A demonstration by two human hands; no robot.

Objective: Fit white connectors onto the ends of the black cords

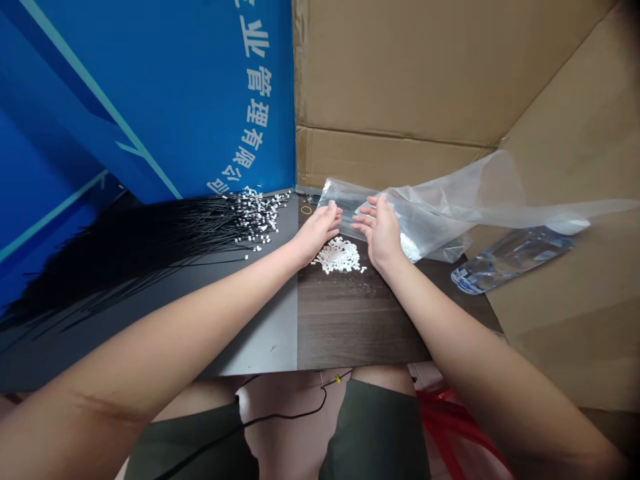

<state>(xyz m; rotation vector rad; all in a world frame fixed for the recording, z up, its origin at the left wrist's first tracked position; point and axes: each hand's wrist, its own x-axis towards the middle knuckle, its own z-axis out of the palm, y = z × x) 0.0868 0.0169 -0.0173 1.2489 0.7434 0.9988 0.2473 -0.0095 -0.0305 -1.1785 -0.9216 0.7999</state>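
The person's left hand [316, 232] lies palm down with its fingers close together, the fingertips on the near edge of a clear plastic bag [360, 210]. The right hand [380, 232] is turned toward it, fingers slightly parted and curved against the same bag. Both hands are narrow and touch the plastic, but whether either one actually grips it cannot be told. The bag runs from under the fingers off to the right of the right hand, with a loose sheet of it trailing outward, and a small clump of white pieces [410, 248] sits inside it just beside the right palm. Directly below and between the hands, a heap of loose white pieces [339, 255] rests on a dark wood tabletop [360, 313]. Left of the left hand, a spread of thin black cables [150, 257] fans out across a grey panel [260, 337], with small white tips [255, 212] at their ends. Beyond the bag, to the right, lies a crumpled plastic bottle [510, 261]. Brown cardboard [400, 67] stands ahead of the hands, and a blue printed board [150, 100] stands ahead and to the left.
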